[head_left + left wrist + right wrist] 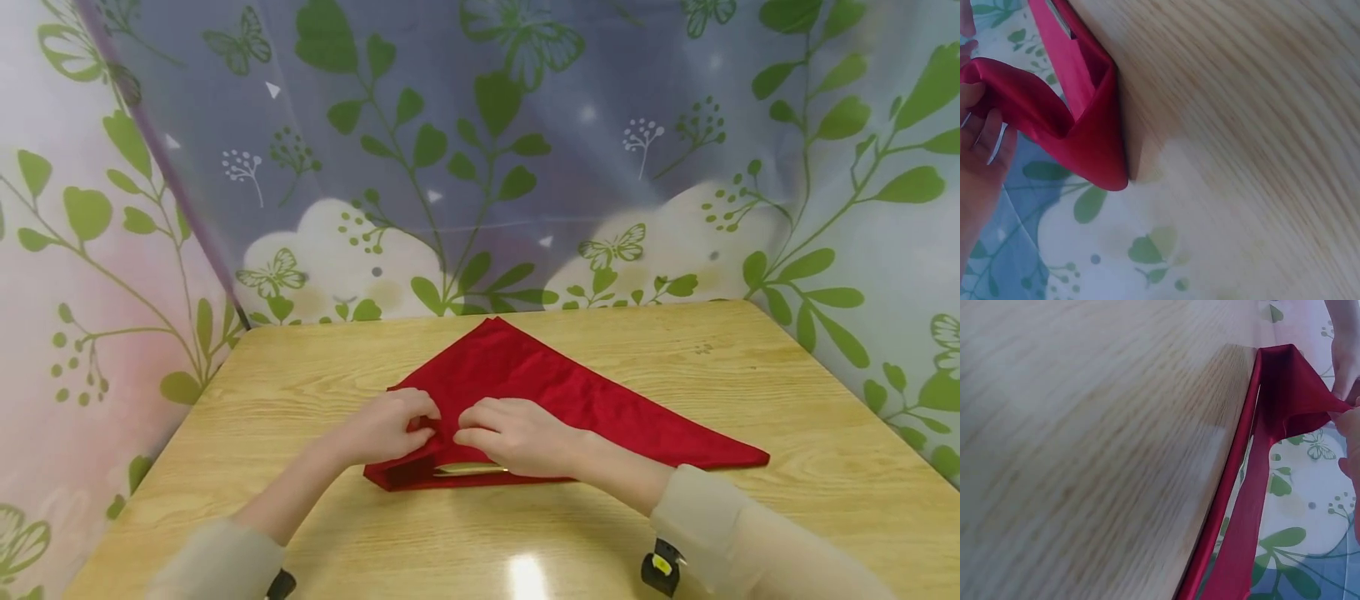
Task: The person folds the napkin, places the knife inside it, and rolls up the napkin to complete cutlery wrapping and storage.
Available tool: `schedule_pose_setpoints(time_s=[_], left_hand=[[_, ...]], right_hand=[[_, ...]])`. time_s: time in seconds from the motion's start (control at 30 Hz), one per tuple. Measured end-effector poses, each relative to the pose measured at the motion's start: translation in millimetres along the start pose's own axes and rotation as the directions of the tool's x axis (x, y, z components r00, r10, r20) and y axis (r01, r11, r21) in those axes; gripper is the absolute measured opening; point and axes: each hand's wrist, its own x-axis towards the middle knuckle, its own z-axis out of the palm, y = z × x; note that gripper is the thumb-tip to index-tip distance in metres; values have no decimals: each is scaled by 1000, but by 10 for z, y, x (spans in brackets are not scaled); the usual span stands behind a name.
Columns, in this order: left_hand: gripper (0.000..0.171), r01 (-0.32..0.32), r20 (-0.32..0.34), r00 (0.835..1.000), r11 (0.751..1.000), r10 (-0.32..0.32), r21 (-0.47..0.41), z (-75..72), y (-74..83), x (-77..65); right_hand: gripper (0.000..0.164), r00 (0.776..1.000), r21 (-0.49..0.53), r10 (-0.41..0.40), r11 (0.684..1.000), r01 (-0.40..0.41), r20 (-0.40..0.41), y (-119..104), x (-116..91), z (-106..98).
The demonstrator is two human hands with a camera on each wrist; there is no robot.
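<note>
A red, satin-like cloth (540, 367) lies folded into a rough triangle on the wooden table. At its left end, my left hand (393, 425) pinches a lifted fold, thumb on one side and fingers on the other in the left wrist view. My right hand (517, 433) is just right of it, fingers bent, gripping the raised cloth; its fingertips are partly hidden. Below the hands the near edge gapes, showing a thin gold-coloured strip (472, 469), mostly covered by cloth. In the right wrist view the raised cloth (1291, 387) forms a pocket.
The wooden table (315, 533) extends around the cloth on every side. Patterned curtains (420, 167) with leaves and butterflies hang behind the table and along both sides. Dark wrist devices (662, 567) show under the beige sleeves.
</note>
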Motion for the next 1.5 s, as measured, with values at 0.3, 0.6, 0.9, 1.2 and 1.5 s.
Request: schedule_pose_setpoints(time_s=[0.3, 0.6, 0.9, 1.2, 1.5], left_hand=[[9, 35, 63, 998, 972, -20, -233, 71, 50, 132], [7, 120, 84, 992, 930, -97, -348, 114, 100, 191], [22, 138, 14, 990, 925, -143, -354, 151, 63, 102], [27, 122, 83, 987, 982, -135, 147, 156, 178, -129], [23, -10, 39, 999, 889, -9, 458, 322, 201, -217]], right_hand=[[12, 996, 29, 12, 1000, -10, -93, -13, 13, 47], [11, 994, 62, -64, 996, 70, -91, 6, 16, 60], [9, 999, 21, -16, 1000, 17, -44, 41, -94, 13], [11, 998, 22, 65, 998, -65, -20, 106, -294, -98], [21, 996, 23, 85, 996, -84, -30, 154, -436, -148]])
